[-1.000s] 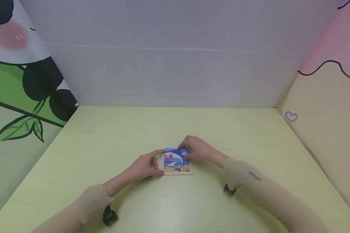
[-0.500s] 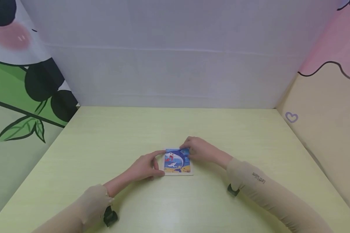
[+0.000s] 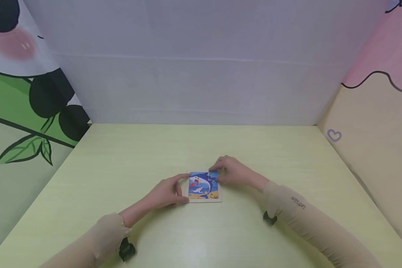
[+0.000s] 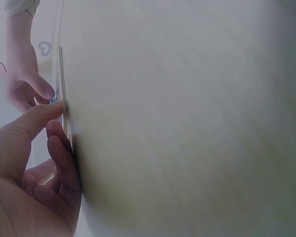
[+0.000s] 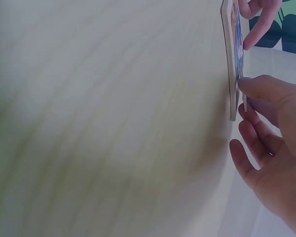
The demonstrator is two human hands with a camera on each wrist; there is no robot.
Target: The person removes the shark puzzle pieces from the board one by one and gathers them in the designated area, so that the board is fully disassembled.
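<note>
A small square tray [image 3: 204, 201] with a pale rim lies flat on the tabletop [image 3: 194, 238], between the two hands. Inside the rim sits a picture puzzle [image 3: 199, 188]: a blue-and-white sea animal with some red near its head, blue water about it and yellow sand along the bottom.

The left hand [image 3: 167, 192] holds the tray's left side, thumb and forefinger spread wide, the forefinger at the upper corner and the thumb at the lower one. The right hand [image 3: 236, 172] is at the tray's upper right corner, thumb and forefinger close together; the right wrist view shows them pinching a thin piece [image 5: 245, 102] whose edge stands slightly apart from the tray. How far that piece sits in the tray is hard to tell.

Beige sleeves [image 3: 305, 212] cover both arms. A pale sheet [image 3: 201, 85] hangs behind the tabletop, with cartoon-printed panels at either side.
</note>
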